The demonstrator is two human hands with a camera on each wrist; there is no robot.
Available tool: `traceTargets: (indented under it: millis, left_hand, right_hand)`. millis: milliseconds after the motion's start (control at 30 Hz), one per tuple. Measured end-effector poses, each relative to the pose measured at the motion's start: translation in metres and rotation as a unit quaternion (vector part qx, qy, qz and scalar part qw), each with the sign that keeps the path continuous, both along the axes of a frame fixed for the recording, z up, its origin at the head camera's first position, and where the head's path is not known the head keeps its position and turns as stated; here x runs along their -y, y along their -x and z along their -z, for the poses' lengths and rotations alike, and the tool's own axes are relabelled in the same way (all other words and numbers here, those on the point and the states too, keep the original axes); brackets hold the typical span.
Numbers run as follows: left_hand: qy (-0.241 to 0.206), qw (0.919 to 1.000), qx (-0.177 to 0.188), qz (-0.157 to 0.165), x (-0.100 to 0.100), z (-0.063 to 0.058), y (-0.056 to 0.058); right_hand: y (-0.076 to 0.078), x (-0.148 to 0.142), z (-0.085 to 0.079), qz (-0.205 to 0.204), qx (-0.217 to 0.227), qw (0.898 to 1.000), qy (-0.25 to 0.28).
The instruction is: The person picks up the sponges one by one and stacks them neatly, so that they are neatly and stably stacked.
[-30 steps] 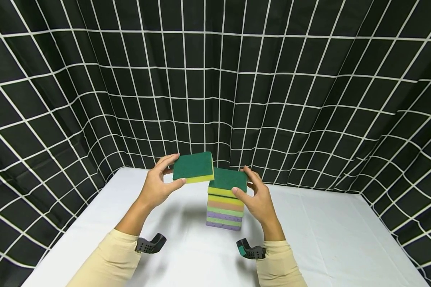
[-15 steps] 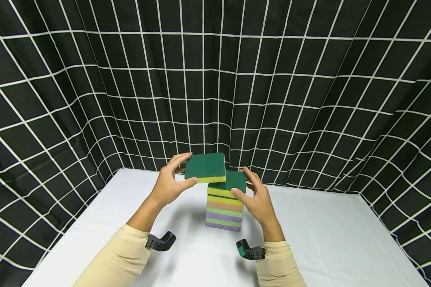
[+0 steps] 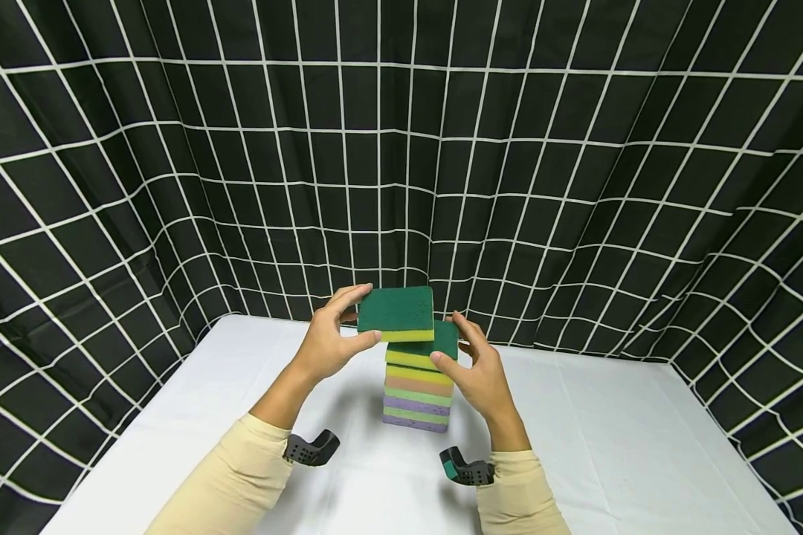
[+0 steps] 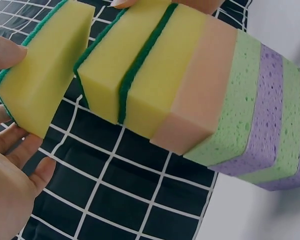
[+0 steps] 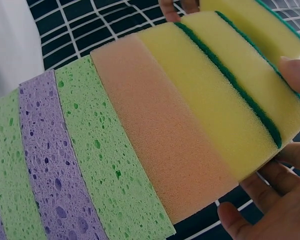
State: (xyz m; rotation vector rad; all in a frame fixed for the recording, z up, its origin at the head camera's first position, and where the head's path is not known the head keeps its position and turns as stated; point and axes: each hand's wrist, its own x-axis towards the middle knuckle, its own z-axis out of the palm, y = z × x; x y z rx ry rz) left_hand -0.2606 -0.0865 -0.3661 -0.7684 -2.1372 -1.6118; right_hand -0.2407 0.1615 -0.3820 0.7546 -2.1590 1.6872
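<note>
My left hand grips a yellow sponge with a green scouring face by its left end, thumb in front and fingers behind. This sponge is held green side up over the left part of a sponge stack. In the left wrist view a gap shows between the held sponge and the stack. At the stack's top lies another green-faced yellow sponge, which my right hand pinches between thumb and fingers. Below it come a similar sponge, a peach sponge, and porous green and purple sponges.
A table with a white cloth bears the stack near its middle. Black curtains with a white grid stand behind it and at both sides. A dark camera mount juts from the left wrist, another mount from the right.
My left hand has carried its sponge rightward, from beside the stack to a place overlapping the top sponge in the head view. The right hand has stayed at the stack.
</note>
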Motion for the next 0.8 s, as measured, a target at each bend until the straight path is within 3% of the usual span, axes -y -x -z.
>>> traceTargets:
  millis: [400,533,800]
  left_hand:
    - [0.010,0.9995,-0.014,0.025,-0.014,-0.002,0.002]
    - [0.007,0.9994,-0.006,0.033,-0.019,-0.007,-0.002]
    - [0.016,0.9991,0.015,0.038,-0.022,-0.001,0.005]
  right_hand:
    - [0.000,0.000,0.000,0.001,0.011,1.000,0.002]
    - [0.002,-0.001,0.001,-0.001,0.012,1.000,0.006]
    - [0.002,-0.002,0.003,-0.006,0.004,1.000,0.007]
